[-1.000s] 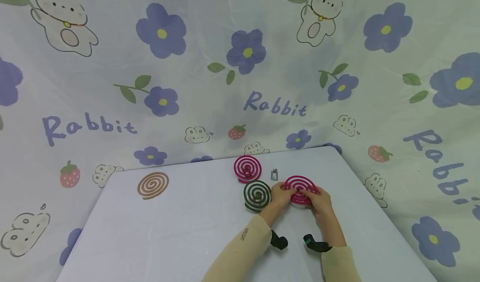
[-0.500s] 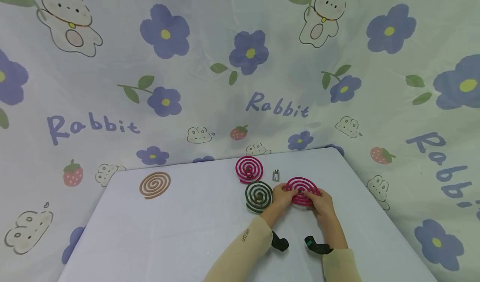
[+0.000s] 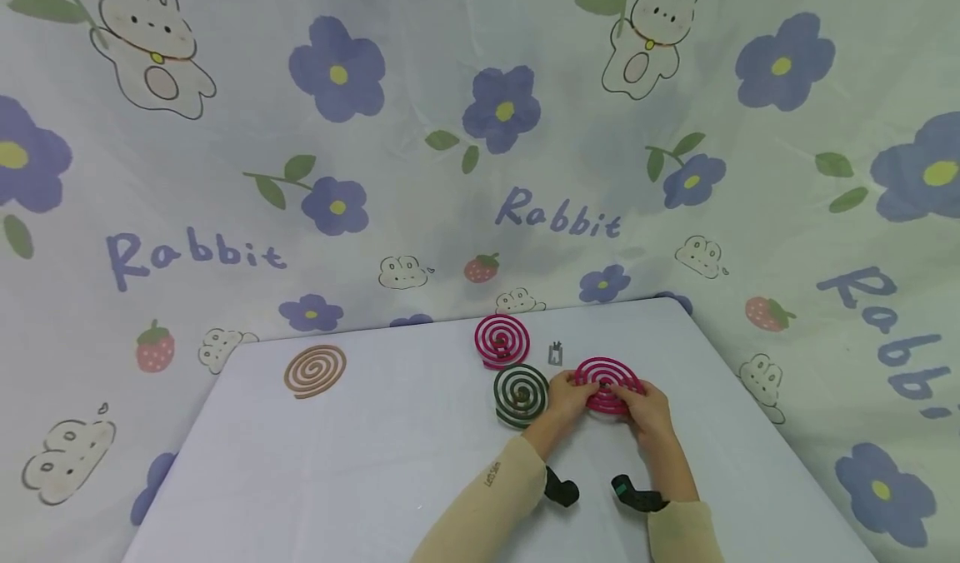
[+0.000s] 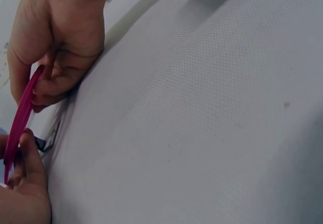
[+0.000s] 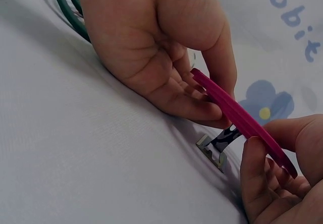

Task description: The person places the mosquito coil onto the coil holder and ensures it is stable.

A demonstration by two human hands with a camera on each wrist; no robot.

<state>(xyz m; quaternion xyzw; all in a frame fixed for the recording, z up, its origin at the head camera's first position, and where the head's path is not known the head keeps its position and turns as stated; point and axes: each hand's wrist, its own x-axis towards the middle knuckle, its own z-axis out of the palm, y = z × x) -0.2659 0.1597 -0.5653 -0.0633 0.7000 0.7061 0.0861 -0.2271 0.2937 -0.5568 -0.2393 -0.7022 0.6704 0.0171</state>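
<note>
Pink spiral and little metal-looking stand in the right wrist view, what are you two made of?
The pink spiral looks matte and evenly coloured: maybe pressed powder, possibly plastic. The little stand is probably thin sheet metal: greyish, flat, with a cut-out opening.

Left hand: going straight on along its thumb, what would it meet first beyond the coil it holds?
Probably the right hand, which holds the opposite side of the pink coil; exact depth is hard to judge.

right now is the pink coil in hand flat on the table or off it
Off it: in the right wrist view, the left hand and right hand pinch the pink coil, slanted above the table.
</note>
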